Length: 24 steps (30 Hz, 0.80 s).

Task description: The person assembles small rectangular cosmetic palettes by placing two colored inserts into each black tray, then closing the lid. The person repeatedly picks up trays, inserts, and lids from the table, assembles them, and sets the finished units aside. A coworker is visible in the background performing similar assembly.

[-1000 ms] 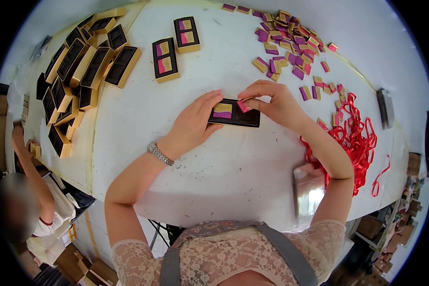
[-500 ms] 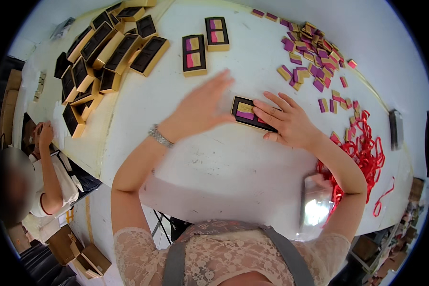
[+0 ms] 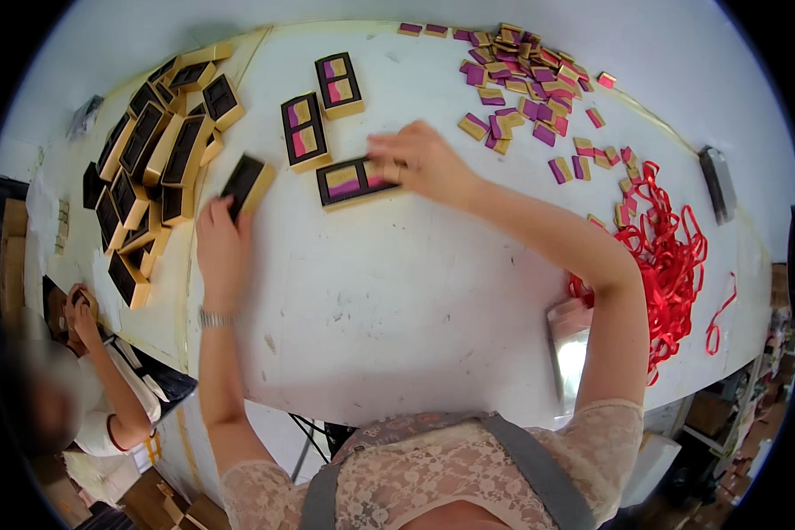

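Observation:
My left hand point(image 3: 223, 238), bracelet at its wrist, grips the near end of a narrow gold box point(image 3: 254, 181) with a black inside; no coloured piece shows in it. My right hand point(image 3: 420, 163) has its fingers closed over the right end of a filled box point(image 3: 343, 184). That box has two compartments. A gold-and-purple wrapped piece point(image 3: 342, 178) lies in the left one, and a pinkish piece shows partly under my fingers. Just beyond it two more filled boxes, one point(image 3: 304, 132) nearer and one point(image 3: 339, 86) farther, lie with two wrapped pieces each.
A heap of black-and-gold boxes point(image 3: 155, 150) covers the table's left side. Loose wrapped pieces point(image 3: 526, 79) are scattered at the far right. Red ribbons point(image 3: 667, 274) lie in a tangle near a clear plastic packet point(image 3: 571, 340). A co-worker point(image 3: 119, 389) sits at the left edge.
The filled box has moved left, close to the two other filled boxes, with my right hand on it. My left hand has swung left and taken hold of a box.

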### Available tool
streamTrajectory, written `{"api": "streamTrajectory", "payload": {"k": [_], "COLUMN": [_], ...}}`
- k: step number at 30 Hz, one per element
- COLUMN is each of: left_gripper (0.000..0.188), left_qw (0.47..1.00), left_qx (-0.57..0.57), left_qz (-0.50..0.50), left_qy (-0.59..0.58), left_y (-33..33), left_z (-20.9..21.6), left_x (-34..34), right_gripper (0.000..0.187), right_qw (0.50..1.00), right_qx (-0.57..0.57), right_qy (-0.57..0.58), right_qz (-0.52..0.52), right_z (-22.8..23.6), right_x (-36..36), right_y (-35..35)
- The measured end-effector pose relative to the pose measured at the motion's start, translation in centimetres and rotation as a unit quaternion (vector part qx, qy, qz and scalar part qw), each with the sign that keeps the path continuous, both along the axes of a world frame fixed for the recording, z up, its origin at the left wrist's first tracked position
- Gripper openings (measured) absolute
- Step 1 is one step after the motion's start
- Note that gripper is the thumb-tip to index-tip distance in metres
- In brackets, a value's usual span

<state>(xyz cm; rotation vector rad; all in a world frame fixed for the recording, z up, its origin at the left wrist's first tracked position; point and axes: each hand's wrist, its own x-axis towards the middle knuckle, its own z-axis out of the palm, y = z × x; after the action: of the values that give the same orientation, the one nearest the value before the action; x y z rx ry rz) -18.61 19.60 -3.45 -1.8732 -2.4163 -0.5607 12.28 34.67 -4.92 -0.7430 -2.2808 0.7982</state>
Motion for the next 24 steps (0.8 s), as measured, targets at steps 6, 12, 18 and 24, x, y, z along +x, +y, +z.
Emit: {"api": "streamTrajectory", "payload": {"k": [6,12,18,24], "left_gripper": [0.056,0.065,0.064,0.077], "left_qw": [0.962,0.88,0.869,0.897], "left_qx": [-0.086,-0.031,-0.018,0.011], "left_qz": [-0.239,-0.462,-0.47,-0.436], "left_qy": [-0.104,-0.108,-0.157,-0.07], "left_y": [-6.6,0.8,2.9,3.0], "left_z": [2.4,0.2,-1.1,-1.1], "left_x": [8.6,14.3,15.0,15.7], "right_gripper": [0.009,0.019,0.019,0.019], "right_qw": [0.885,0.981,0.977,0.975], "right_qx": [0.224,0.11,0.136,0.17], "right_qy": [-0.336,-0.152,-0.08,-0.129], "right_qz": [-0.234,0.056,-0.141,-0.068], "right_z": [-1.2,-0.4,0.4,-0.6], "right_x": [8.0,8.8,9.2,9.6], "right_y": [6.0,2.7,-0.8,2.2]}}
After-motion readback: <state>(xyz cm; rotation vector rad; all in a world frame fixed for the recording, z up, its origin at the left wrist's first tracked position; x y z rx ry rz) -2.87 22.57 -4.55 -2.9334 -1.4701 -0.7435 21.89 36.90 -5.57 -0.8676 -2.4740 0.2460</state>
